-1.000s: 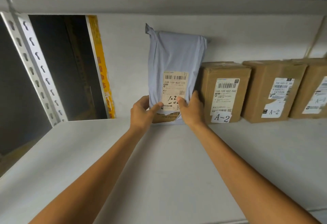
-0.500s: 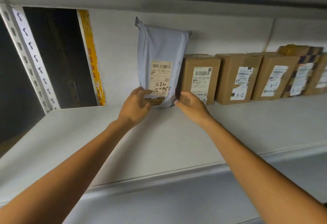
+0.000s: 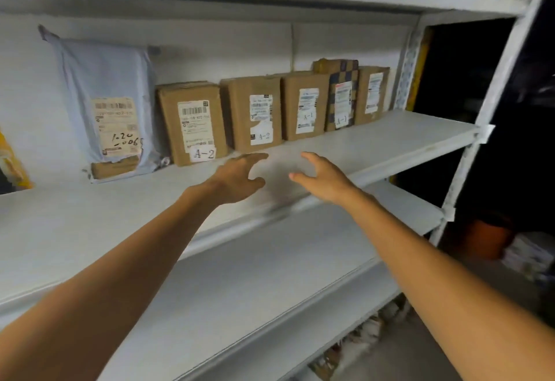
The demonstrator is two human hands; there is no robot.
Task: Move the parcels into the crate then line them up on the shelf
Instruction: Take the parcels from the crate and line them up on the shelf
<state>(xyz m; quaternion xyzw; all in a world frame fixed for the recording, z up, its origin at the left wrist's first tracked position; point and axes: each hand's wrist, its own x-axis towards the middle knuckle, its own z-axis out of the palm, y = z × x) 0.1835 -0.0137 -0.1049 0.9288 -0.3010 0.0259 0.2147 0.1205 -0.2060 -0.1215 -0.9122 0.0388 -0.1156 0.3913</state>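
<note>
A grey poly mailer parcel [image 3: 105,104] stands upright against the back wall at the left end of a row on the white shelf [image 3: 375,143]. To its right stand several brown cardboard parcels: one labelled A-2 [image 3: 192,122], another A-2 box [image 3: 255,113], then boxes [image 3: 304,108] and a checkered parcel [image 3: 341,95] further right. My left hand [image 3: 237,177] and my right hand [image 3: 324,180] hover over the shelf's front part, fingers spread, holding nothing, clear of the parcels.
A lower white shelf board [image 3: 255,284] lies below. The rack's upright post [image 3: 486,116] rises at the right, with a dark space and an orange object [image 3: 486,239] beyond it. A yellow strip [image 3: 12,164] shows at the far left.
Both hands have let go of the grey mailer and pulled back to the right. The view has swung right, showing the whole row of parcels.
</note>
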